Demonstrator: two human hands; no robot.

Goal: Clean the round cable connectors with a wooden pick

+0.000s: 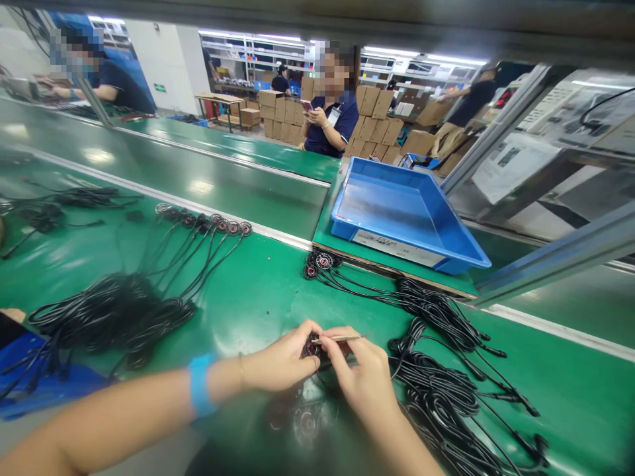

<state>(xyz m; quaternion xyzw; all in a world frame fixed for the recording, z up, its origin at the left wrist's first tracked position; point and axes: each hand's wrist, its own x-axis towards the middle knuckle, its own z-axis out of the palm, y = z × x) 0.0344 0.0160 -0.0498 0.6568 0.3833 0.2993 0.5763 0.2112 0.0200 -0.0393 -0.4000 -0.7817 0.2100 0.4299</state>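
Observation:
My left hand point(285, 360) grips a small round black part point(311, 346) with red inside, its fingers wrapped around the rim. A black cable appears to run from it under my right hand point(360, 370). That hand pinches a thin, pale, pointed stick point(342, 338), whose near end meets the round part. Whether the stick is wood or metal I cannot tell. Coiled black cables point(436, 383) lie just right of my right hand. Beyond my hands, more round parts point(324, 260) with red centres sit at the ends of cables.
A blue tray point(397, 198) stands on a raised green board at the back right. To the left lies a pile of black cables point(119, 311), with a row of round parts point(218, 225) behind it. Metal posts point(560, 244) frame the bench. Across it, a person point(330, 125) holds a phone.

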